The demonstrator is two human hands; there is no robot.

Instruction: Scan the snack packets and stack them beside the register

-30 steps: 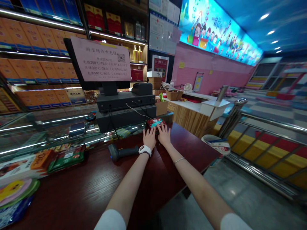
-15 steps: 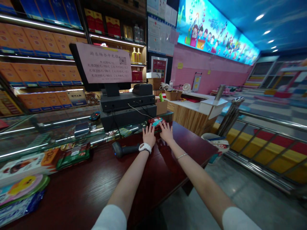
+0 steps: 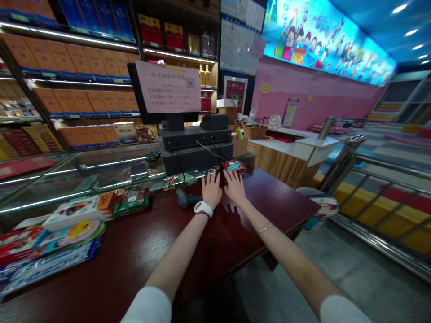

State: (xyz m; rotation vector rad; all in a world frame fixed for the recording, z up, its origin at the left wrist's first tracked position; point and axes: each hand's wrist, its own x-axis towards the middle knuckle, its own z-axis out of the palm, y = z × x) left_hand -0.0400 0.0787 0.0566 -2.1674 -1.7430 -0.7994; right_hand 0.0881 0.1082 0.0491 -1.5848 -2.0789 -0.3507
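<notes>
Both my hands lie flat on a dark red wooden counter (image 3: 141, 251), fingers spread. My left hand (image 3: 211, 188), with a white watch on the wrist, rests just right of a black barcode scanner (image 3: 186, 198). My right hand (image 3: 235, 186), with a thin bracelet on the wrist, sits just short of a red and teal packet (image 3: 235, 166) at the counter's far edge; its fingertips are close to the packet, and contact is unclear. Neither hand holds anything.
A black cash register (image 3: 195, 143) with a pink sign (image 3: 170, 87) stands behind the hands on a glass display case (image 3: 67, 179). Packaged goods (image 3: 57, 237) lie at the counter's left. A white bin (image 3: 319, 206) and metal railing (image 3: 377, 179) are to the right.
The view has swung left, so everything sits further right in the picture. My hands have drawn back slightly from the packet and stay flat and open.
</notes>
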